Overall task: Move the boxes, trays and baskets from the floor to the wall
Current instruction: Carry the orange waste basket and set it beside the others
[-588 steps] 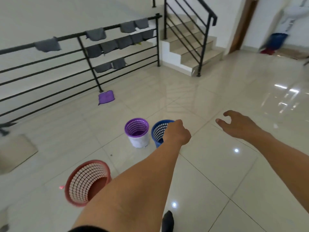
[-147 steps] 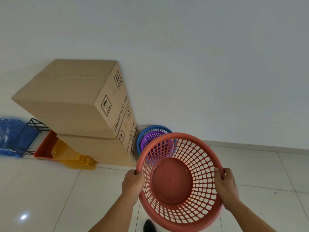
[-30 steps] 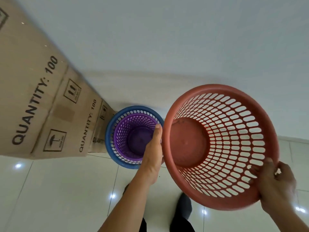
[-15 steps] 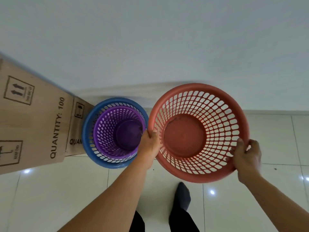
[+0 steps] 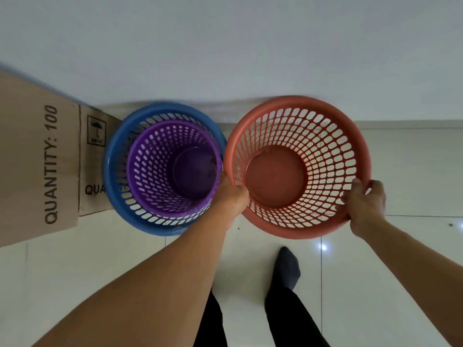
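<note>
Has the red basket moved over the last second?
Yes. The red basket has dropped and levelled, rim now beside the blue basket by the wall.

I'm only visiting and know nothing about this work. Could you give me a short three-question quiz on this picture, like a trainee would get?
1. True or false: the purple basket sits nested inside the blue basket.
2. Pick one: the rim of the red basket is gripped by A) the left hand only, B) the right hand only, C) both hands.
3. Fill the gap: the cardboard box beside the baskets reads "QUANTITY: ___".

Key: 1 true; 2 C; 3 100.
</note>
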